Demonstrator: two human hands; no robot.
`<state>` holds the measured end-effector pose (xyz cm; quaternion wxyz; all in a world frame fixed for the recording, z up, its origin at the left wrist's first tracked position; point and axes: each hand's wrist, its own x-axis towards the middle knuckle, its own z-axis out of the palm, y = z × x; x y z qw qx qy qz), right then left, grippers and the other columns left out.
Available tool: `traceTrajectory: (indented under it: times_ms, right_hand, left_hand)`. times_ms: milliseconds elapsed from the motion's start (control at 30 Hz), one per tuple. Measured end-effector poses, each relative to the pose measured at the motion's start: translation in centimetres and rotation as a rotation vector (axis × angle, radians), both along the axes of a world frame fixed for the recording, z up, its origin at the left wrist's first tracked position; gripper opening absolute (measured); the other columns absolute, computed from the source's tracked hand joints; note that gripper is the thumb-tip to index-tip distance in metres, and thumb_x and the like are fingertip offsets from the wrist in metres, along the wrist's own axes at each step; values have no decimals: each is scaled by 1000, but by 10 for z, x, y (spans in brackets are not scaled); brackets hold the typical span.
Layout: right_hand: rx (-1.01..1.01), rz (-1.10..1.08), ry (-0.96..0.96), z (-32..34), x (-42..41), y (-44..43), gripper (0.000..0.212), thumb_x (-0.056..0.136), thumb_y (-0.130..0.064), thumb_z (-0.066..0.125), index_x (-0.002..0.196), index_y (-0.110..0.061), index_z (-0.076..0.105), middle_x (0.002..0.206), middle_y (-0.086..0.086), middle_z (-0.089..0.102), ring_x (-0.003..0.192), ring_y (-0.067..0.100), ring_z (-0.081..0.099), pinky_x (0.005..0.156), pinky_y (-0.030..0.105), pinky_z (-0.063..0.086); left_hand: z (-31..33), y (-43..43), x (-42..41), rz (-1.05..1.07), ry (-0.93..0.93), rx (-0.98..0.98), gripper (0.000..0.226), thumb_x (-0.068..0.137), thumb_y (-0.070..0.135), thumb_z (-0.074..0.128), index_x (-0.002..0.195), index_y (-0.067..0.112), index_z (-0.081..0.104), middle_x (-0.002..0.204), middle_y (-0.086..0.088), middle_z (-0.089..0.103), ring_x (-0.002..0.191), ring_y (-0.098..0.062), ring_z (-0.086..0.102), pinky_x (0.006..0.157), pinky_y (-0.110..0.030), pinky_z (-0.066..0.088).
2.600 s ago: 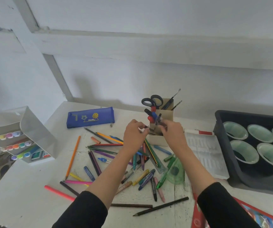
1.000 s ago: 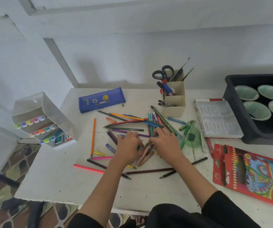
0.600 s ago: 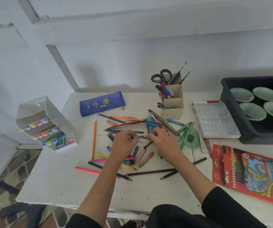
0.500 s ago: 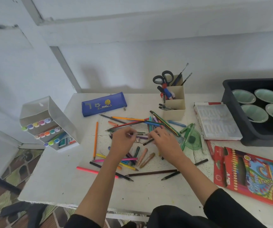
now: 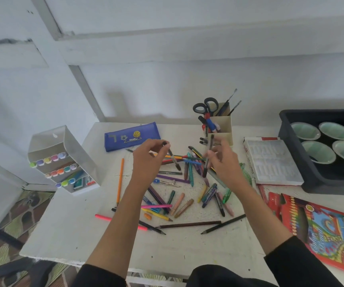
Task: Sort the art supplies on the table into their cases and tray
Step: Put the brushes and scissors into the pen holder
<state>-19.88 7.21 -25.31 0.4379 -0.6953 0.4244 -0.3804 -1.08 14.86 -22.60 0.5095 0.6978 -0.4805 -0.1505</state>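
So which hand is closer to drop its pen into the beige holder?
Probably the right hand: its dark pen is close to the beige holder; the left hand, holding a second pen, is farther off.

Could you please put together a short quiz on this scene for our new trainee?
1. True or false: the left hand pinches a dark pen.
2. How many green bowls show in the black tray? A two; B five; C nine.
3. Short answer: where do the scissors stand?

Key: 1 true; 2 B; 3 in the beige holder, handles up.
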Motion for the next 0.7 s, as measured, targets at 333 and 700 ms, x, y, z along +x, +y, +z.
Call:
traceTrajectory:
  times_ms: [333,700]
  right_hand:
    - [-304,-219,65,29,-39,-65,21,102,-17,34,91,-12,51,78,13,60,61,25,59,59,22,46]
    - [-401,-63,436,14,-43,-98,22,96,-9,48,109,0,63,99,14,56,82,22,53,77,28,42]
  left_hand:
    - [16,-56,-39,-81,188,-147,10,85,13,70,90,22,71,82,5,72,79,-15,70,81,-36,57]
    - [-18,-110,-74,-116,101,-56,12,85,13,69,96,11,74,89,-3,73,76,-2,64,74,-9,49]
